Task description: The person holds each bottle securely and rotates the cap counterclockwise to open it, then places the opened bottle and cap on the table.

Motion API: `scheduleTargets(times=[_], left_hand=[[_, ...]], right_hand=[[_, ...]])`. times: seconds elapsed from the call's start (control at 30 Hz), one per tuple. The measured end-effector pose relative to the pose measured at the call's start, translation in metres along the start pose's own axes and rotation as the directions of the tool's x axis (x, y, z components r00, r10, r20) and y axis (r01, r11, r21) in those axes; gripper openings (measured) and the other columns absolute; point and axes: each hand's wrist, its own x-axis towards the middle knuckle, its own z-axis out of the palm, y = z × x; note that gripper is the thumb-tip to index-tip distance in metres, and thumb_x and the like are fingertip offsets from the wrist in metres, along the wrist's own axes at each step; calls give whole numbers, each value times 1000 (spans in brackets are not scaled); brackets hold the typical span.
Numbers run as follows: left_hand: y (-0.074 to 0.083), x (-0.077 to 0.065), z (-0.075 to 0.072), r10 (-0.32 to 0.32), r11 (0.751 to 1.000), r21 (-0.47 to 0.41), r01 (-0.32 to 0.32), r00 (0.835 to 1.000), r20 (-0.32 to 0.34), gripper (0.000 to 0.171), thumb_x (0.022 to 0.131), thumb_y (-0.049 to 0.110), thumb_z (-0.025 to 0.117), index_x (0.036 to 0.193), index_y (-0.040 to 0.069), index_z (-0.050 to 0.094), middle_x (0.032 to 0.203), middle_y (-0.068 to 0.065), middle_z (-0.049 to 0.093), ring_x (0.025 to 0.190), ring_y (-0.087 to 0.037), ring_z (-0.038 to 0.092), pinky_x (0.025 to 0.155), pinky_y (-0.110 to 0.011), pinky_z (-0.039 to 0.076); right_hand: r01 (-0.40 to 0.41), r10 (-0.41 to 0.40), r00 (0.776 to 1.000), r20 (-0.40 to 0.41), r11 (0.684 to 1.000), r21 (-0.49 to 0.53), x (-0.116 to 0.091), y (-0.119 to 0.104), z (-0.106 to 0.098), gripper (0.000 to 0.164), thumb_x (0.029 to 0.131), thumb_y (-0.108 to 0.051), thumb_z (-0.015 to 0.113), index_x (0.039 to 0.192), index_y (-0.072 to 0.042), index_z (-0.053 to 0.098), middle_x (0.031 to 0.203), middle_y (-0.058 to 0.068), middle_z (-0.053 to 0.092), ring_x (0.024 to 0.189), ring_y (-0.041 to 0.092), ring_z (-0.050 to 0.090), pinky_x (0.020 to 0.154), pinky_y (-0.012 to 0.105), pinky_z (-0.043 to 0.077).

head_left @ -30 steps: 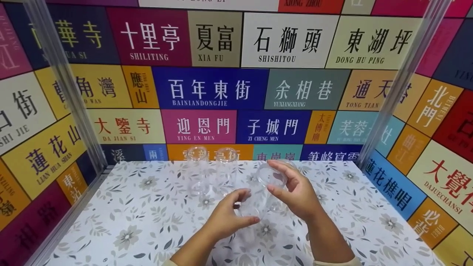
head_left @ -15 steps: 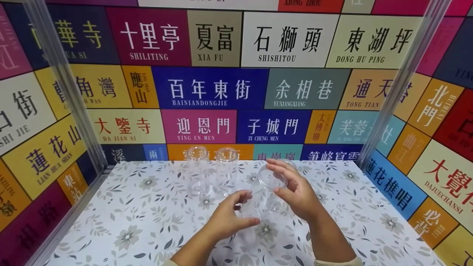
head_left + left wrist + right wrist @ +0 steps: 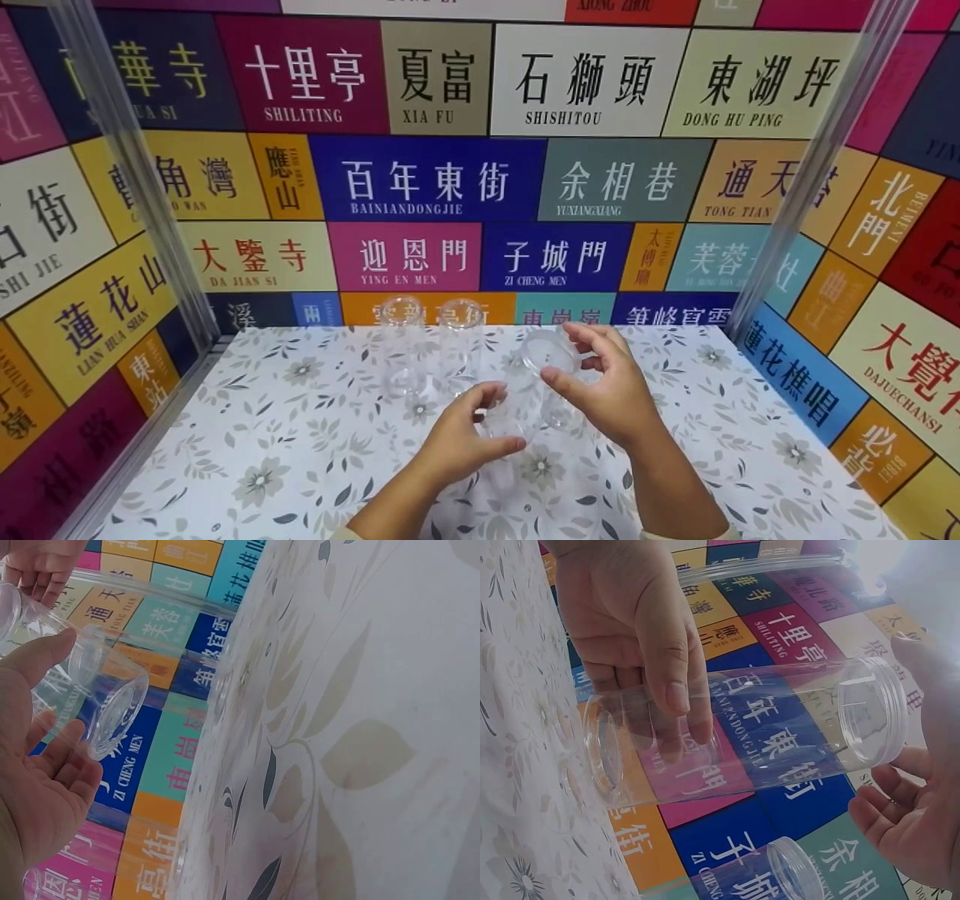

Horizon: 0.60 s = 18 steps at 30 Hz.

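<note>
A clear plastic jar [image 3: 780, 742] is held tilted between both hands. My left hand [image 3: 465, 439] grips its lower body, thumb on one side and fingers on the other. The jar's round base [image 3: 120, 716] shows beyond those fingers in the left wrist view. At the upper end sits a clear round lid [image 3: 547, 352]. My right hand [image 3: 611, 382] has its thumb at the near rim of the lid and its fingers loosely curled about the far right side. In the right wrist view, thumb and fingers of this hand [image 3: 922, 802] bracket the lid end.
Two clear jars, one on the left [image 3: 401, 349] and one beside it [image 3: 460, 349], stand upright at the back of the flower-patterned table [image 3: 262, 420]. Another clear jar [image 3: 559, 414] is partly hidden behind the right hand. Walls of coloured signs [image 3: 427, 180] enclose the table.
My right hand's fingers have shifted back to the right around the lid, and its thumb has moved left along the near rim. The left hand keeps its grip in nearly the same place.
</note>
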Motion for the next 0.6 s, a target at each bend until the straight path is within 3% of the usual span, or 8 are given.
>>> scheduleTargets(times=[0.13, 0.27, 0.5, 0.6], left_hand=[[0, 0, 0, -3, 1000, -7, 3, 1000, 1, 80, 81, 41, 94, 149, 18, 59, 145, 0, 68, 136, -23, 61, 118, -50, 51], [1, 0, 0, 7, 1000, -14, -7, 1000, 6, 80, 82, 40, 94, 149, 16, 59, 145, -1, 68, 136, -25, 60, 118, -50, 51], [1, 1, 0, 9, 1000, -15, -9, 1000, 14, 80, 82, 38, 94, 150, 14, 58, 145, -2, 67, 139, -29, 59, 118, -51, 50], [1, 1, 0, 5, 1000, -22, -5, 1000, 16, 81, 82, 38, 94, 150, 14, 58, 145, -3, 68, 138, -28, 60, 118, -50, 50]], right_hand=[[-17, 17, 1000, 8, 1000, 2, 0, -1, 0, 68, 87, -39, 90, 147, -19, 65, 141, -1, 58, 124, 15, 54, 107, 33, 53], [15, -15, 1000, 9, 1000, -2, 1, 2, 1, 63, 88, -34, 89, 144, -18, 67, 146, -2, 59, 127, 13, 55, 104, 20, 51], [108, -108, 994, 25, 994, -15, -1, 4, 1, 50, 94, -23, 79, 143, -22, 68, 149, -5, 62, 136, 16, 56, 107, 25, 51], [125, -125, 991, 37, 992, 22, -2, 4, 2, 49, 97, -18, 73, 145, -23, 67, 152, -6, 61, 140, 13, 54, 110, 23, 48]])
